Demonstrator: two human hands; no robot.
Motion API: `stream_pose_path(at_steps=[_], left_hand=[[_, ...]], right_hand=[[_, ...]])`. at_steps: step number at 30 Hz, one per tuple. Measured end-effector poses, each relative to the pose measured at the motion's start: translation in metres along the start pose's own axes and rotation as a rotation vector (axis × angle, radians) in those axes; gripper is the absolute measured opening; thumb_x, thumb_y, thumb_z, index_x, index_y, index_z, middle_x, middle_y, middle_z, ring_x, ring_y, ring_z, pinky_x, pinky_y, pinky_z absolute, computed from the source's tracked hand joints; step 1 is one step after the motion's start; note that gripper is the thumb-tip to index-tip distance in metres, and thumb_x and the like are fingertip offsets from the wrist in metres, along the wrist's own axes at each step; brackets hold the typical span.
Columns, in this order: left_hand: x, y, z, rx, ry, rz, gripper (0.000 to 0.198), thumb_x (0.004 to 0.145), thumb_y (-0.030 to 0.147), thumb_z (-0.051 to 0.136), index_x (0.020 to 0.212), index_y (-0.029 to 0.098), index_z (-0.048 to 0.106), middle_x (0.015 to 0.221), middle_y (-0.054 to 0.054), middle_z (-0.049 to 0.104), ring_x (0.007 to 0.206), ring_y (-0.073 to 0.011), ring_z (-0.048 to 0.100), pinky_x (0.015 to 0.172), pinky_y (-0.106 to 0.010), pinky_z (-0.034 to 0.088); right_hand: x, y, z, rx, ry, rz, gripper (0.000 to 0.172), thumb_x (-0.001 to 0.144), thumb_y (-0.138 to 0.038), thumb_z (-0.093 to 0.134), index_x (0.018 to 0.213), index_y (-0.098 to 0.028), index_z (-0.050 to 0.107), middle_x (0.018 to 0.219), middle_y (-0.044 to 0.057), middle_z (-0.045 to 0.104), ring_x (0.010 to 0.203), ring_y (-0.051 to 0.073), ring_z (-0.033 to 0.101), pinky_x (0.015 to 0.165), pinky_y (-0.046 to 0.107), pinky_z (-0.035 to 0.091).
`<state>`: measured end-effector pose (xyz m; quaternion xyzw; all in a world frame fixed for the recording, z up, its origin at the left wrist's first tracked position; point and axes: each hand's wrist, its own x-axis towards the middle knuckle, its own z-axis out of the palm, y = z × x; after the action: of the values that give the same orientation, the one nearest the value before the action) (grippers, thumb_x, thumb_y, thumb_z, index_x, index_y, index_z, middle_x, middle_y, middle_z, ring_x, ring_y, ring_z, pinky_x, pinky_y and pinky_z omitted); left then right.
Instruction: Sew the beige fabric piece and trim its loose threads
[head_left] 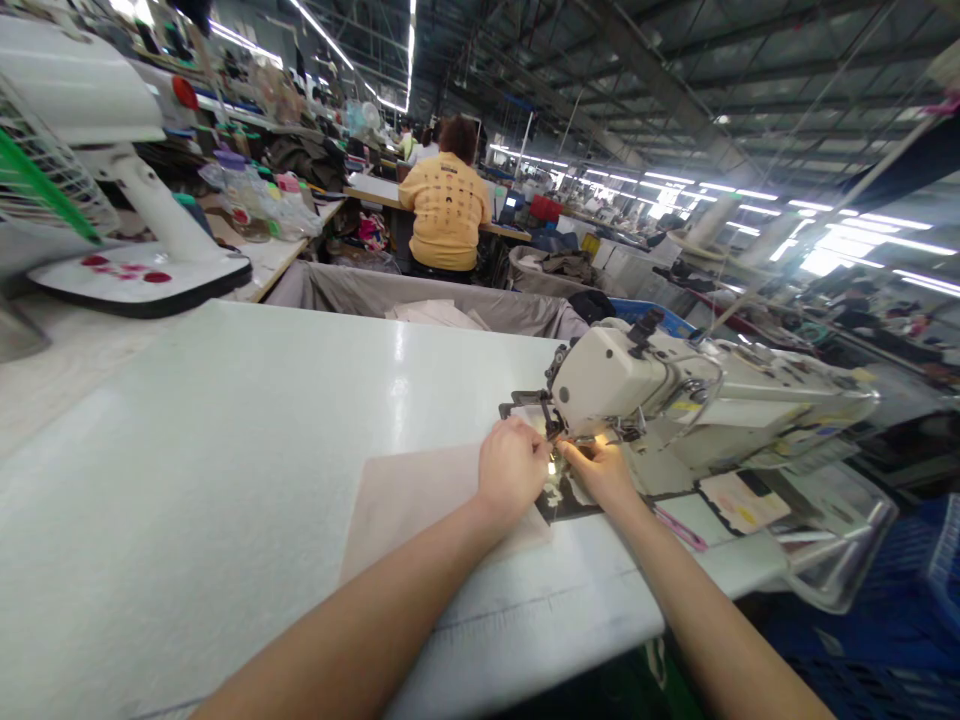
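A sewing machine [607, 375] stands on the right of the table, its small lamp lighting the needle area. My left hand [514, 465] is curled closed just left of the presser foot, resting over a pale pinkish fabric piece [412, 495]. Whatever its fingertips pinch is hidden. From the right, my right hand [604, 475] reaches in beside the needle, thumb and fingers pinched together; what lies between them is too small to make out. The fabric lies flat and extends left from under my left hand.
A white fan [142, 200] stands at the left. Behind the pale table [247, 430] is a grey cloth-lined bin [337, 285] with pale pieces inside. A person in a yellow shirt [448, 210] sits beyond. Pink scissors-like tool [682, 528] and blue crate [885, 620] lie right.
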<state>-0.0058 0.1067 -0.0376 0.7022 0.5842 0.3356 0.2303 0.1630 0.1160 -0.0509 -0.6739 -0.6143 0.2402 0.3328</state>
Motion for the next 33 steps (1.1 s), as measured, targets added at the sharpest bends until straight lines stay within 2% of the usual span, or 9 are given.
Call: stream_pose_path(at_steps=[19, 24, 33], left_hand=[[-0.0005, 0.0007, 0.0007, 0.001, 0.0, -0.003, 0.023, 0.085, 0.023, 0.056, 0.069, 0.018, 0.072, 0.087, -0.007, 0.066, 0.089, -0.0208, 0.057, 0.077, -0.031, 0.042], [0.0003, 0.0014, 0.0, 0.018, -0.002, -0.004, 0.024, 0.085, 0.024, 0.056, 0.068, 0.018, 0.072, 0.085, -0.006, 0.066, 0.087, -0.0196, 0.056, 0.075, -0.03, 0.041], [-0.0005, 0.0017, 0.0004, 0.027, -0.007, 0.001, 0.025, 0.085, 0.024, 0.056, 0.066, 0.018, 0.071, 0.084, -0.005, 0.065, 0.085, -0.0191, 0.056, 0.074, -0.03, 0.04]], right_hand=[[-0.0018, -0.0041, -0.0008, 0.018, -0.001, -0.007, 0.042, 0.067, -0.061, 0.056, 0.063, -0.019, 0.06, 0.064, 0.006, 0.063, 0.063, 0.021, 0.056, 0.056, 0.031, 0.039], [-0.0013, -0.0029, 0.0007, 0.016, 0.0, 0.015, 0.043, 0.066, -0.063, 0.055, 0.06, -0.02, 0.055, 0.057, 0.004, 0.059, 0.057, 0.019, 0.053, 0.054, 0.031, 0.039], [0.0005, 0.0018, 0.0019, 0.007, 0.016, 0.014, 0.042, 0.065, -0.062, 0.056, 0.06, -0.02, 0.055, 0.059, 0.004, 0.059, 0.06, 0.019, 0.053, 0.056, 0.032, 0.038]])
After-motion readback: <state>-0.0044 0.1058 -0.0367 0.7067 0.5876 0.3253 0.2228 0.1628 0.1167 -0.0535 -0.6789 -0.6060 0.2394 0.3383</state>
